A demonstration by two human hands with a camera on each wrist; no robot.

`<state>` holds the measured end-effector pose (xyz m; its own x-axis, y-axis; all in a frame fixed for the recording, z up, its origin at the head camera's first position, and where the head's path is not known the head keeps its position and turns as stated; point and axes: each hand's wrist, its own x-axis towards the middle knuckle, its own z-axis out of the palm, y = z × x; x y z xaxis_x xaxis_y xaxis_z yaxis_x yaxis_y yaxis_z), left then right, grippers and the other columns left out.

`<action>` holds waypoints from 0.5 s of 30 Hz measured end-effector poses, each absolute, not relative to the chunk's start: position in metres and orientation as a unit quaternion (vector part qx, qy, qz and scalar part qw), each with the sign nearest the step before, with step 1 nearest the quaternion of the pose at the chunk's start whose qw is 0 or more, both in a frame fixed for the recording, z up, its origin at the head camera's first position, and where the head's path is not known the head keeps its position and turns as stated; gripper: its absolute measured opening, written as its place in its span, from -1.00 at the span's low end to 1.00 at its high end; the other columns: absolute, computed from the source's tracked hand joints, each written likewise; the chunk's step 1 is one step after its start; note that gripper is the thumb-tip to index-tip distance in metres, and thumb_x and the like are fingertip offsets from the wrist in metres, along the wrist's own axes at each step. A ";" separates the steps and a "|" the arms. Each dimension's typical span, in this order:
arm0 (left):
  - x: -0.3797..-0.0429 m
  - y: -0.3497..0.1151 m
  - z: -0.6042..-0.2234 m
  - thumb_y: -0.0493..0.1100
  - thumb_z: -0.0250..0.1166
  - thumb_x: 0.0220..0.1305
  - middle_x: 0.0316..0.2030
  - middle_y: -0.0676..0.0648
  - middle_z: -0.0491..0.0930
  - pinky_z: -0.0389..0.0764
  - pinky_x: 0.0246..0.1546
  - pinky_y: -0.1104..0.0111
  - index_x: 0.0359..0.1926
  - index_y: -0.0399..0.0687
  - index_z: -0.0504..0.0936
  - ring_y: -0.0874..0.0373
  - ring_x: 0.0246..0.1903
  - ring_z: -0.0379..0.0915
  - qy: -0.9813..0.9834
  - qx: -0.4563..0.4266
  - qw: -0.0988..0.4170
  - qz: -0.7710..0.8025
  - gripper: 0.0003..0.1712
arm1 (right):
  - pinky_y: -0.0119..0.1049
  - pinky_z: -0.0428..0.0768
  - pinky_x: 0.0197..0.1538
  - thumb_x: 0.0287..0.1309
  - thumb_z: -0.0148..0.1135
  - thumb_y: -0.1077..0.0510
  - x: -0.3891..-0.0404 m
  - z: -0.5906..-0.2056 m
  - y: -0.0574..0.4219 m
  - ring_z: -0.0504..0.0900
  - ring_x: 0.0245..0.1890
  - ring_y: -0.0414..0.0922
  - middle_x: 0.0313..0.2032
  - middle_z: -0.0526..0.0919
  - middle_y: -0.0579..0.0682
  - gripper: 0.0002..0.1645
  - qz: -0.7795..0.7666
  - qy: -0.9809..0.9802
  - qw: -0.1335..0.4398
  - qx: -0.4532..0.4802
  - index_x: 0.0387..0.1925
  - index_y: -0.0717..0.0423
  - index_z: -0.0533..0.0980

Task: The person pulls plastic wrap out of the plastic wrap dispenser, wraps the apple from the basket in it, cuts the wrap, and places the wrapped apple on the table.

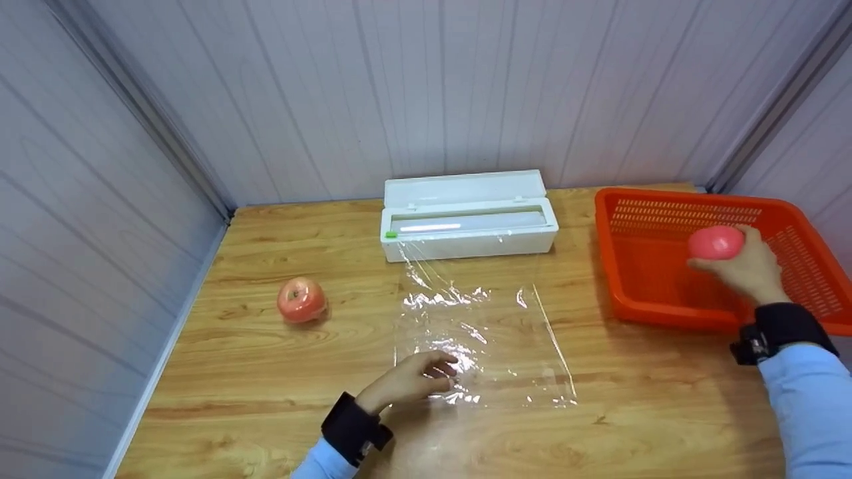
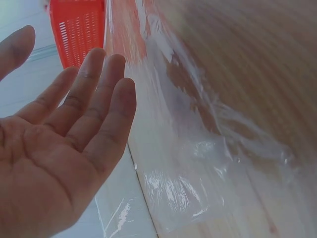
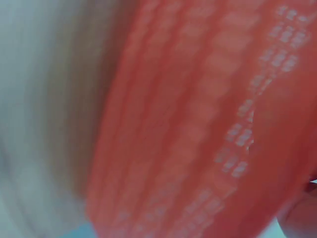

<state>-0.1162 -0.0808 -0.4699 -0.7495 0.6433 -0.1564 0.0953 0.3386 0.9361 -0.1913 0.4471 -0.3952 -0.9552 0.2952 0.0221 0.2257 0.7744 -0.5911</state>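
Note:
My right hand (image 1: 752, 266) grips a smooth pink round fruit (image 1: 716, 242) over the orange-red plastic basket (image 1: 672, 316); its exact kind is unclear. In the right wrist view the basket wall (image 3: 173, 119) is blurred and fills most of the picture. My left hand (image 1: 416, 380) is over the near part of a sheet of cling film (image 1: 479, 332), fingers loosely bent and holding nothing. In the left wrist view its palm (image 2: 44, 163) and spread fingers show beside the film (image 2: 173, 148). The film runs from a white dispenser box (image 1: 469, 246) with its lid raised.
A red apple (image 1: 301, 299) sits on the wooden table (image 1: 233, 372), left of the film. Behind the dispenser rises a panelled wall (image 1: 432, 86), with another wall (image 1: 80, 233) along the left side. The basket stands at the table's right.

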 end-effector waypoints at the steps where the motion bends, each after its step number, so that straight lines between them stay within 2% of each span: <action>1: -0.115 -0.081 -0.470 -0.28 0.18 0.19 -0.08 -0.34 0.53 0.54 -0.06 0.38 0.11 -0.39 0.38 -0.16 -0.05 0.48 0.773 0.240 0.262 0.525 -0.53 | 0.30 0.19 0.04 -0.15 0.36 -0.23 -0.192 -0.393 0.440 0.18 0.12 0.41 0.17 0.15 0.53 0.29 0.327 -0.933 0.062 -0.139 0.34 0.32 -0.16; 5: -0.112 -0.082 -0.469 -0.29 0.16 0.20 -0.07 -0.34 0.52 0.54 -0.05 0.33 0.11 -0.40 0.38 -0.15 -0.05 0.47 0.772 0.240 0.268 0.524 -0.54 | 0.10 0.30 0.13 -0.15 0.38 -0.20 -0.190 -0.383 0.407 0.22 0.18 0.22 0.27 0.12 0.36 0.26 0.417 -0.894 0.079 -0.145 0.37 0.16 -0.16; 8: -0.111 -0.082 -0.468 -0.28 0.16 0.20 -0.05 -0.32 0.52 0.55 -0.05 0.33 0.12 -0.37 0.38 -0.14 -0.03 0.47 0.776 0.232 0.271 0.520 -0.54 | -0.04 0.30 0.16 -0.13 0.38 -0.16 -0.185 -0.376 0.380 0.21 0.19 0.08 0.31 0.08 0.24 0.20 0.477 -0.864 0.084 -0.139 0.37 0.05 -0.14; 11: -0.110 -0.082 -0.468 -0.27 0.16 0.20 -0.05 -0.32 0.52 0.55 -0.05 0.31 0.12 -0.37 0.38 -0.16 -0.02 0.46 0.779 0.235 0.269 0.516 -0.53 | -0.01 0.28 0.18 -0.12 0.40 -0.09 -0.177 -0.370 0.354 0.20 0.20 0.05 0.32 0.05 0.19 0.16 0.514 -0.847 0.083 -0.108 0.37 -0.01 -0.12; 15: -0.109 -0.082 -0.467 -0.26 0.17 0.19 -0.05 -0.33 0.52 0.55 -0.05 0.31 0.12 -0.37 0.37 -0.16 -0.04 0.47 0.780 0.239 0.267 0.514 -0.52 | 0.19 0.28 0.18 -0.15 0.44 0.04 -0.161 -0.364 0.319 0.21 0.21 0.15 0.32 0.06 0.21 0.15 0.523 -0.847 0.084 -0.031 0.36 -0.01 -0.09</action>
<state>-0.1086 -0.0824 -0.4669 -0.7434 0.6464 -0.1717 0.0975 0.3587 0.9284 -0.1605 0.3188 -0.3641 -0.9841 0.1403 0.1089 -0.0346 0.4503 -0.8922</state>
